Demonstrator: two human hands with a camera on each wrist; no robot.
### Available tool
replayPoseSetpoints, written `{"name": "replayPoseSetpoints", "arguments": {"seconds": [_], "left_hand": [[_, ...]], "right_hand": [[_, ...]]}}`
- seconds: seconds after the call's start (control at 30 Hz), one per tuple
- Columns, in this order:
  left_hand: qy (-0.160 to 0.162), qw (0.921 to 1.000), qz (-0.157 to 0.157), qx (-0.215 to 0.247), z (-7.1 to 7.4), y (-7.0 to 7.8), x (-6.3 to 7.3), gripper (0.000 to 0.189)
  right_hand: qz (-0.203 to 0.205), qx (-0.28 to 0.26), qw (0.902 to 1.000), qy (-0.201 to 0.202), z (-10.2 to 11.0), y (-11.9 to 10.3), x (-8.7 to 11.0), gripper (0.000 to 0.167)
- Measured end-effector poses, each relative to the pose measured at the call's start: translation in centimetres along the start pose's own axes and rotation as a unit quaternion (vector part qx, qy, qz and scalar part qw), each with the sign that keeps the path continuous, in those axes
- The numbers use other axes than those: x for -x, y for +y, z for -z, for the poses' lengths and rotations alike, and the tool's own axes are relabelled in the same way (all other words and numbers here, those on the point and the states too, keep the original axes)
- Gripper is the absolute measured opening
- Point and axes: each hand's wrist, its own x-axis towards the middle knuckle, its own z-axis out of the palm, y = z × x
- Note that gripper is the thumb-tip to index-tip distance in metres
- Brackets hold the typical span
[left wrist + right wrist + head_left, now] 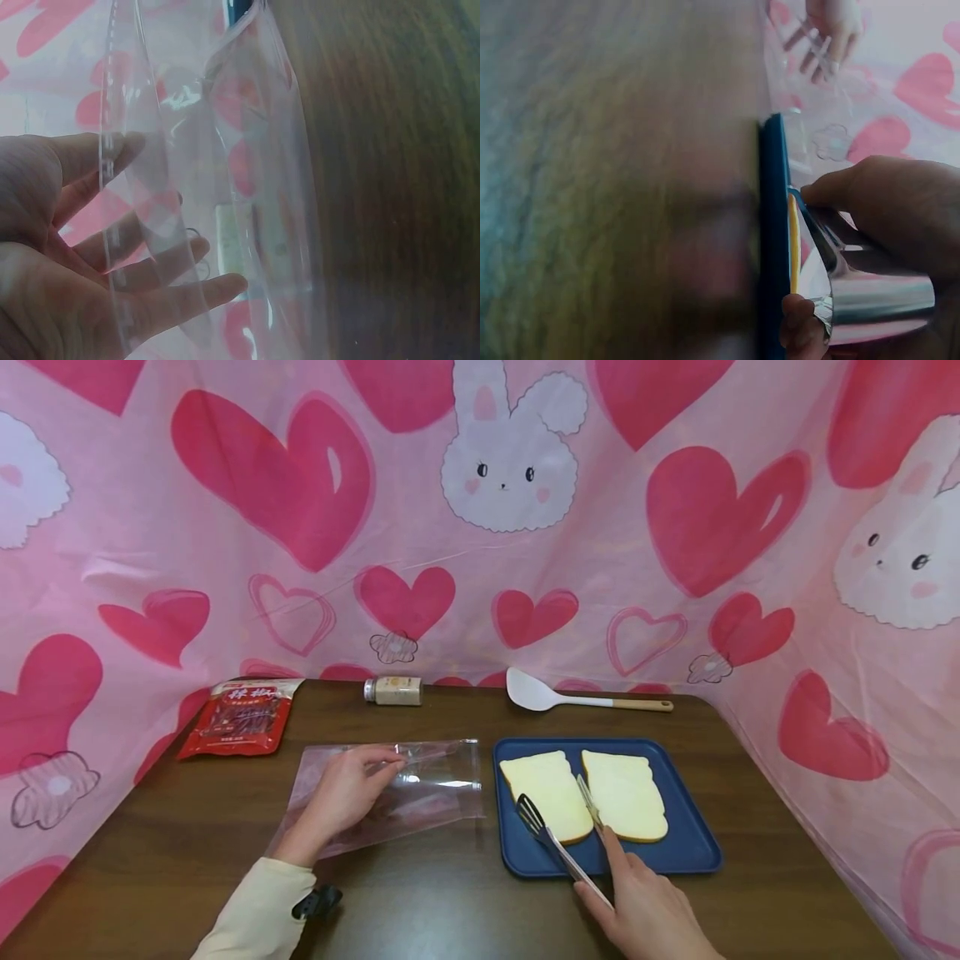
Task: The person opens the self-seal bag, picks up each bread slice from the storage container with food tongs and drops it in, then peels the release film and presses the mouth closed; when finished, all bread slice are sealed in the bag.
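A clear plastic bag [442, 810] lies left of a blue tray [686, 852], its mouth edge facing the tray. My left hand [354, 789] is at the bag, fingers spread and fairly straight; in the left wrist view the film [169, 172] crosses over those fingers. My right hand [645, 902] grips metal tongs [581, 872] by their arms, thumb on one side and fingers on the other. The tongs' spread ends reach over the left bread slice [551, 785], the black slotted end on it and the other at its right edge. A second bread slice [626, 797] lies beside it.
A white spatula [528, 691] with a wooden handle end lies behind the tray. Further left lie a small seasoning jar [397, 691] on its side and a red food packet [243, 718]. A pink heart-patterned curtain [420, 527] encloses the table's back and sides.
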Motion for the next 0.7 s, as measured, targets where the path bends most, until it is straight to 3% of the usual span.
{"name": "replayPoseSetpoints", "arguments": {"seconds": [0.37,0.57,0.7], "left_hand": [[0.003,1.0,-0.004,0.0,0.1,-0.1,0.0,0.019],[0.007,0.9999,-0.004,0.006,0.1,0.0,0.0,0.019],[0.006,1.0,0.0,0.008,0.1,0.0,0.0,0.019]], "right_hand": [[0.019,-0.015,0.9997,0.006,-0.9,-1.4,0.4,0.081],[-0.002,-0.03,0.9995,-0.009,-0.2,-1.0,0.1,0.089],[0.015,-0.047,0.9985,0.023,0.5,-0.3,0.4,0.08]]}}
